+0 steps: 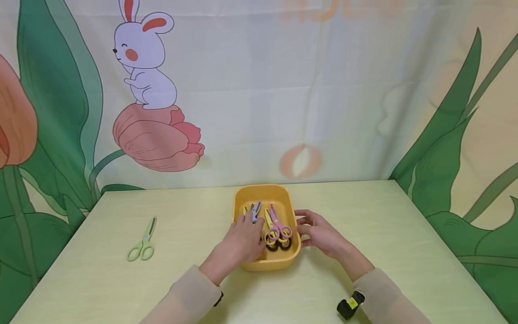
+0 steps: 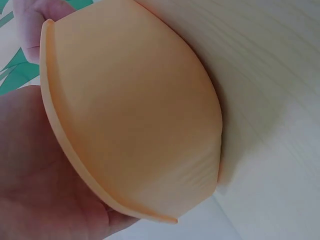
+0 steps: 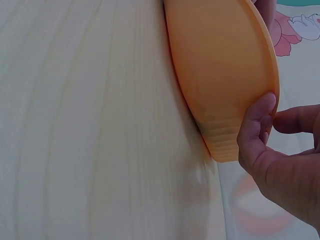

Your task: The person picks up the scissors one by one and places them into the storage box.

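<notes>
A yellow basket (image 1: 270,265) stands on the table with several scissors inside. My left hand (image 1: 246,236) reaches over its left rim, fingers down among the scissors on that side. Light blue scissors (image 1: 256,210) poke out past those fingers, their handles hidden under the hand; I cannot tell whether it grips them. Pink-handled scissors (image 1: 279,225) lie to the right, over yellow-handled scissors (image 1: 269,240) and black-handled ones (image 1: 286,244). My right hand (image 1: 319,234) is at the basket's right side, its fingertips touching the outer wall near the rim in the right wrist view.
Green scissors (image 1: 142,245) lie apart on the table at the left, blades pointing away. A printed cloth backdrop (image 1: 243,99) hangs along the table's far edge. A black wrist device (image 1: 350,306) is by the right sleeve.
</notes>
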Action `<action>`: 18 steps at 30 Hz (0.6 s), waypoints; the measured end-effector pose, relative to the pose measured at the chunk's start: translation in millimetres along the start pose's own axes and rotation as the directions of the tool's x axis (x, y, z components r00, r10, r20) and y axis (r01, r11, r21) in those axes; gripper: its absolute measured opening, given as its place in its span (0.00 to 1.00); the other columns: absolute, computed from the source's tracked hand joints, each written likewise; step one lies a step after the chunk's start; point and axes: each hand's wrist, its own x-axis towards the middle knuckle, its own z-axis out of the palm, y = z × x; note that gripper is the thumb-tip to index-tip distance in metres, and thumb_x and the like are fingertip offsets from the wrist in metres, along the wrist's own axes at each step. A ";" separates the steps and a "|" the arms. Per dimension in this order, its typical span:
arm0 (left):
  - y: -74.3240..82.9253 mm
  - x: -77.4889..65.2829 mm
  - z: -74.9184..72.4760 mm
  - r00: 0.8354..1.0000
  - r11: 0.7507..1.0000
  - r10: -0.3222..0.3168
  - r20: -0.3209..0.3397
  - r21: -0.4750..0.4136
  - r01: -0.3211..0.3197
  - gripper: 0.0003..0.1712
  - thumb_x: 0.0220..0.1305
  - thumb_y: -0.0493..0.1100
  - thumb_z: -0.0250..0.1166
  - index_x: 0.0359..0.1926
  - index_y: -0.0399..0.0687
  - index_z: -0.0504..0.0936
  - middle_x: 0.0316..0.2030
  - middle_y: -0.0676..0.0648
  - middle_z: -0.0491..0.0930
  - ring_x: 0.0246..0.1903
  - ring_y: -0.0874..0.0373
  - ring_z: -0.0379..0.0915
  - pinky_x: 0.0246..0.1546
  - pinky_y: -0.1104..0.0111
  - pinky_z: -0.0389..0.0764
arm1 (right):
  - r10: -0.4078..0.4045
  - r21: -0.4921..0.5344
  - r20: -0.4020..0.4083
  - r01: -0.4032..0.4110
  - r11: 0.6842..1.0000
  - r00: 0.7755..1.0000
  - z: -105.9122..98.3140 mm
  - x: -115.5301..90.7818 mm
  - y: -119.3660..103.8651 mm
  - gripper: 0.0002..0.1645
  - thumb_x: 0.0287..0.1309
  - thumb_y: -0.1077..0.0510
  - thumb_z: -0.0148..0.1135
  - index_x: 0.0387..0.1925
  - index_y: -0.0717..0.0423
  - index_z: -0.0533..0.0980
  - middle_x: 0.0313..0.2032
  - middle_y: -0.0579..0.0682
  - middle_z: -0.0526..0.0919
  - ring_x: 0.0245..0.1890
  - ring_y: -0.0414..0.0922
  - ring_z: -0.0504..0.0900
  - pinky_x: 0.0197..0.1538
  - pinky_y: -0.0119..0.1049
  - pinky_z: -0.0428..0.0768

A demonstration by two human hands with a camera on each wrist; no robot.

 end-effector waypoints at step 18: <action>-27.1 -8.3 -2.8 0.938 0.952 0.084 -0.336 -0.251 -0.175 0.10 0.69 0.42 0.68 0.48 0.46 0.81 0.46 0.45 0.74 0.47 0.48 0.69 0.46 0.54 0.70 | -0.003 0.004 -0.003 0.003 1.000 1.000 0.3 -0.2 0.5 0.31 0.73 0.66 0.50 0.74 0.66 0.58 0.58 0.67 0.68 0.47 0.52 0.78 0.42 0.42 0.86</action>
